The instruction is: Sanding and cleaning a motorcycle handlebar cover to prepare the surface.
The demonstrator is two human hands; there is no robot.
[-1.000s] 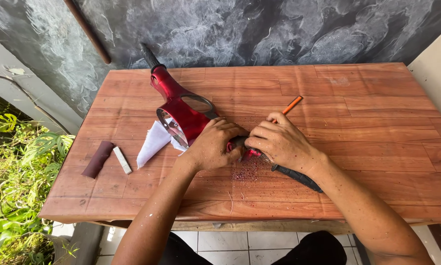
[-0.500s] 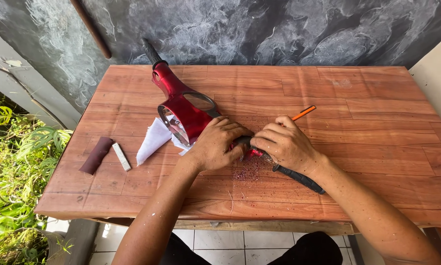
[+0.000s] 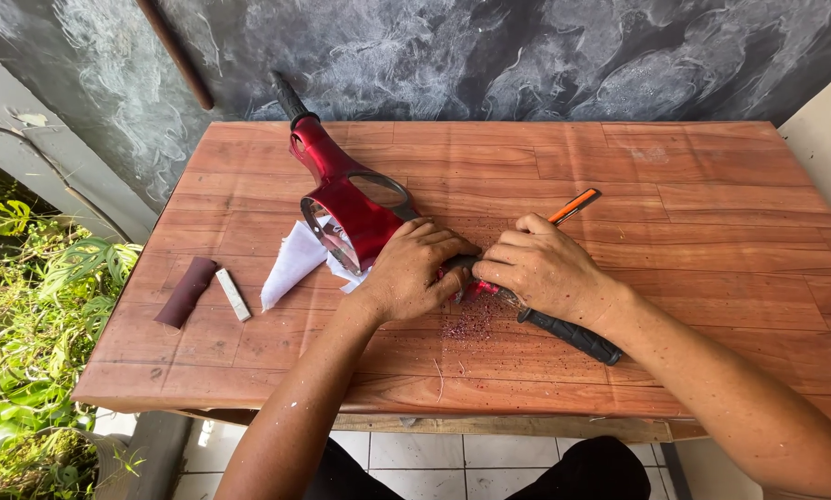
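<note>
A glossy dark-red plastic cover (image 3: 351, 204) with an oval opening lies on the wooden table (image 3: 712, 231). My left hand (image 3: 411, 268) presses down on its near end. My right hand (image 3: 540, 268) grips a tool with a black handle (image 3: 573, 335), its working end hidden between my two hands against the red part. Fine red shavings (image 3: 471, 326) lie scattered on the wood just below my hands. A white cloth or paper (image 3: 291, 264) sticks out from under the cover.
An orange-and-black pencil-like tool (image 3: 575, 206) lies behind my right hand. A dark brown roll (image 3: 186, 292) and a small pale bar (image 3: 233, 294) sit at the table's left. Green plants (image 3: 27, 352) grow left of the table; a dark wall (image 3: 527, 56) stands behind.
My hands have stayed on the red cover with only slight shifts. The view has moved a little, so the table sits lower and more centred.
</note>
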